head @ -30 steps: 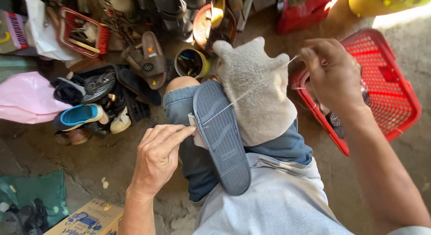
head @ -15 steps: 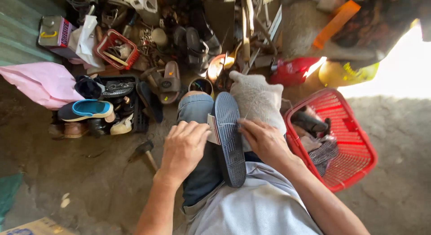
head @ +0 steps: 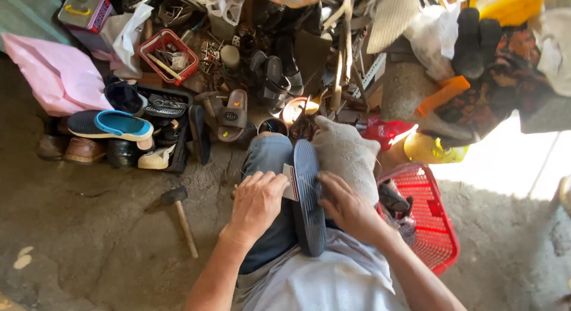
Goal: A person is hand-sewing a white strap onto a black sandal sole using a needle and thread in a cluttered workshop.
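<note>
I note the dark shoe sole (head: 309, 198) propped edge-up on my lap, left hand (head: 257, 199) and right hand (head: 345, 205) both closed on it; stitching apparently partway, extent unclear.
</note>
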